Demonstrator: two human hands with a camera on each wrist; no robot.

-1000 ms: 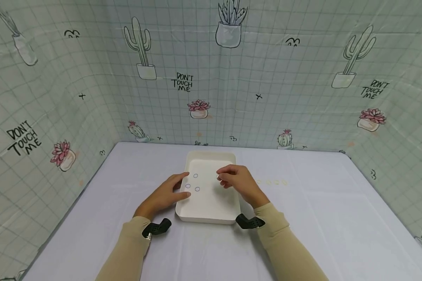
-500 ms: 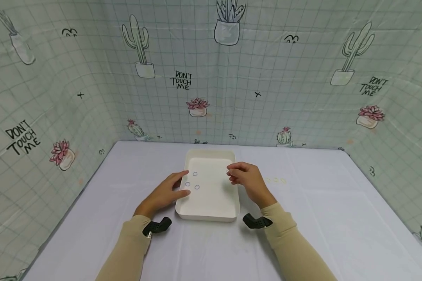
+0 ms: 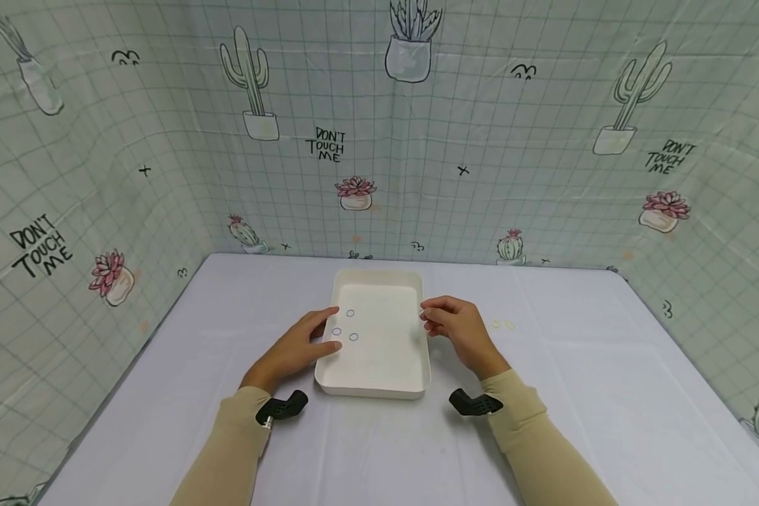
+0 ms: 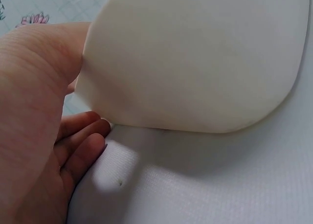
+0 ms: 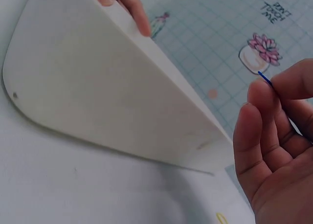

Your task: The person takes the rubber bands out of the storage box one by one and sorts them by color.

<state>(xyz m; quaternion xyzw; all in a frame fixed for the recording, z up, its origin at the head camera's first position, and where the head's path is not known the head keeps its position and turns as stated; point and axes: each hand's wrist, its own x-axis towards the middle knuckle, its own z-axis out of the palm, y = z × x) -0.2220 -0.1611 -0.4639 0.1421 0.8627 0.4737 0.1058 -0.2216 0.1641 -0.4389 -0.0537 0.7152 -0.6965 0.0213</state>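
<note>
My left hand [image 3: 293,351] holds the left wall of a white rectangular tray [image 3: 374,391]; in the left wrist view the fingers curl outside its wall [image 4: 186,62]. Inside the tray, near that hand, lie 3 small blue rubber bands [image 3: 353,337]. At the tray's right rim is my right hand [image 3: 460,330], raised above the table. Its thumb and forefinger pinch another thin blue rubber band [image 5: 264,78], mostly covered by the fingertips in the right wrist view. Several fingers of that hand [image 5: 279,150] are bent toward the palm.
Small yellow rubber bands [image 3: 509,325] lie on the white tabletop [image 3: 582,393] to the right of my right hand; one yellow band [image 5: 221,218] shows below it in the right wrist view. A cloth backdrop [image 3: 506,140] with cactus drawings surrounds the table's back and sides.
My right hand has moved right, from over the tray to its right rim, still pinching the blue band. It now hides some yellow bands. The left hand stays at the tray.
</note>
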